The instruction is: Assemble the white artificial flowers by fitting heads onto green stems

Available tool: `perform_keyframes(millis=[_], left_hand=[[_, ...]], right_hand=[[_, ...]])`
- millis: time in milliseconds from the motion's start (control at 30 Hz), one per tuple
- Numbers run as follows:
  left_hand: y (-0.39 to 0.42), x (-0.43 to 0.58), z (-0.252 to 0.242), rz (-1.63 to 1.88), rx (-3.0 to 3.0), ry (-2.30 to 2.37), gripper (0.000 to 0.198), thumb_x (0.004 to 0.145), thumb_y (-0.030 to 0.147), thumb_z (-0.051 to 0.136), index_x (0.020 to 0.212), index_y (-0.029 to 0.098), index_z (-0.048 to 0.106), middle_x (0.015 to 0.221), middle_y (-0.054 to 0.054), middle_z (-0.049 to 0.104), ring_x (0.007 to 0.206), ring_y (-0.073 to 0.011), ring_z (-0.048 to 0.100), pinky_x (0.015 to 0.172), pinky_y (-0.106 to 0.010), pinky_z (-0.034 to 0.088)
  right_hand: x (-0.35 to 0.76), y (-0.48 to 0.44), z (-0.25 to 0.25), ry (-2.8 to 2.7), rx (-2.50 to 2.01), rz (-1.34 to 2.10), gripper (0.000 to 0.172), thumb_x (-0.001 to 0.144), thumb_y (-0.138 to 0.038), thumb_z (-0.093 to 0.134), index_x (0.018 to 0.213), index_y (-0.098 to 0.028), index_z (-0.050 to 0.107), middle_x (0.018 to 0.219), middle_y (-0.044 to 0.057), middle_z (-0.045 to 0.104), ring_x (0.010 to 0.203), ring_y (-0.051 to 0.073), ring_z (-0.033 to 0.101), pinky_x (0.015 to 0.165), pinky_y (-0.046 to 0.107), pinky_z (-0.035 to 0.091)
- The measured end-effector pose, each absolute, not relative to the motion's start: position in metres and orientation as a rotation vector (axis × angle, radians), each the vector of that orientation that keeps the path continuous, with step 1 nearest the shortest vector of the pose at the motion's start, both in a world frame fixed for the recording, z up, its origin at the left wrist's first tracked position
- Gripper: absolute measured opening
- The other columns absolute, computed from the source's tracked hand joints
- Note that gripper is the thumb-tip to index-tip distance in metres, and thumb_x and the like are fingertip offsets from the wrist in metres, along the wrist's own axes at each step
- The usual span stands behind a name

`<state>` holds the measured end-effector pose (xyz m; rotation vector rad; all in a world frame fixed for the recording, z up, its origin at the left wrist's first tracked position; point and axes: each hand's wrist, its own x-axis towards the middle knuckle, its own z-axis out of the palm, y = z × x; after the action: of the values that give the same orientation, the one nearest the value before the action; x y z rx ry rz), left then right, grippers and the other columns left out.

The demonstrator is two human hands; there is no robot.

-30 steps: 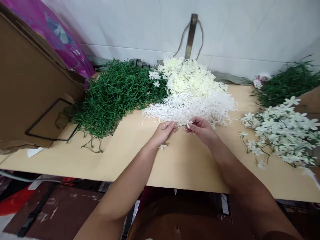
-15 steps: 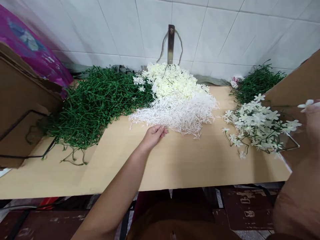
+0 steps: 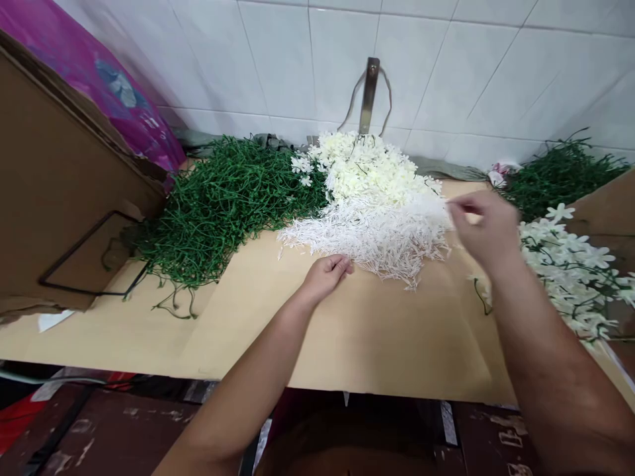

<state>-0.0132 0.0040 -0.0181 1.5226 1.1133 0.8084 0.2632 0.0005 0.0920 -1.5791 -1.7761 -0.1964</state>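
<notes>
Beige worktop [image 3: 248, 330]: left hand [image 3: 325, 278] curled beside white strands [image 3: 380, 238], right hand [image 3: 489, 228] (blurred) between those and white flowers [image 3: 575, 277]; both grips unclear.

The left forearm [image 3: 258, 363] slants inward to the left hand [image 3: 325, 277], its fingers curled and thumb laid against them. The right forearm [image 3: 550, 357] angles in from the right; the right hand [image 3: 489, 228] is blurred, fingers bent, their tips unclear.

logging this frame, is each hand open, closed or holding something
Left hand: closed; whether it holds anything cannot be told.
Right hand: blurred; open, closed or holding cannot be told.
</notes>
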Motion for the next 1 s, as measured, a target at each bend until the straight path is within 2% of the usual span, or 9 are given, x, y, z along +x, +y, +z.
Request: perform_keyframes(millis=[67,167,267,367,500,633,767,1000], left_hand=[[0.005,-0.013,-0.021,0.814,1.539,1.115,0.041,0.08,0.052,0.047,0.066,0.016,0.058,0.051,0.003,0.045,0.049,-0.0085,0.036,0.049,-0.022,0.029],[0.006,-0.013,-0.025,0.834,1.53,1.104,0.042,0.08,0.053,0.045,0.067,0.015,0.06,0.05,0.003,0.045,0.048,-0.0086,0.037,0.049,-0.021,0.03],[0.006,-0.014,-0.027,0.821,1.552,1.12,0.041,0.081,0.052,0.044,0.068,0.016,0.061,0.05,0.003,0.046,0.049,-0.0094,0.04,0.049,-0.021,0.032],[0.007,-0.016,-0.026,0.793,1.611,1.13,0.039,0.082,0.048,0.043,0.067,0.017,0.06,0.052,0.002,0.048,0.051,-0.0101,0.042,0.051,-0.021,0.032],[0.007,-0.016,-0.022,0.769,1.675,1.148,0.037,0.083,0.045,0.042,0.067,0.017,0.06,0.053,0.002,0.049,0.053,-0.0105,0.044,0.051,-0.021,0.032],[0.007,-0.016,-0.022,0.777,1.708,1.159,0.037,0.083,0.043,0.042,0.065,0.017,0.06,0.051,0.002,0.046,0.051,-0.0106,0.042,0.049,-0.021,0.031],[0.008,-0.015,-0.025,0.804,1.64,1.152,0.036,0.081,0.046,0.045,0.065,0.018,0.06,0.051,0.002,0.046,0.051,-0.0105,0.041,0.049,-0.022,0.03],[0.01,-0.011,-0.018,0.997,1.387,1.123,0.025,0.071,0.041,0.059,0.076,0.016,0.06,0.064,0.001,0.055,0.061,-0.0101,0.046,0.061,-0.023,0.037]], right_hand=[[0.219,0.031,0.081,-1.924,-1.524,-0.105,0.014,0.081,-0.023,0.051,0.077,-0.017,0.063,0.083,0.012,0.065,0.084,0.023,0.057,0.083,0.041,0.045],[0.167,0.073,0.065,-2.124,-1.598,0.015,0.021,0.083,-0.023,0.052,0.096,-0.013,0.065,0.1,0.017,0.062,0.102,0.03,0.05,0.088,0.045,0.04],[0.133,0.105,0.054,-2.218,-1.689,-0.082,0.032,0.083,-0.021,0.052,0.113,-0.011,0.059,0.115,0.021,0.053,0.111,0.034,0.042,0.088,0.047,0.038],[0.118,0.127,0.048,-2.18,-1.834,-0.18,0.034,0.082,-0.014,0.052,0.115,-0.008,0.057,0.12,0.024,0.048,0.113,0.037,0.04,0.087,0.048,0.038],[0.127,0.141,0.048,-2.135,-1.955,-0.192,0.027,0.082,-0.013,0.049,0.106,-0.007,0.06,0.109,0.024,0.055,0.103,0.034,0.048,0.081,0.045,0.041],[0.15,0.132,0.062,-2.02,-1.899,-0.096,0.019,0.082,-0.021,0.049,0.088,-0.012,0.064,0.089,0.015,0.062,0.081,0.025,0.054,0.071,0.036,0.042],[0.169,0.106,0.076,-1.904,-1.789,0.102,0.02,0.082,-0.029,0.05,0.076,-0.015,0.064,0.07,0.008,0.061,0.068,0.02,0.054,0.062,0.031,0.038],[0.175,0.073,0.069,-1.784,-1.584,0.673,0.018,0.078,-0.028,0.058,0.067,-0.015,0.062,0.071,0.009,0.064,0.058,0.015,0.052,0.054,0.029,0.039]])
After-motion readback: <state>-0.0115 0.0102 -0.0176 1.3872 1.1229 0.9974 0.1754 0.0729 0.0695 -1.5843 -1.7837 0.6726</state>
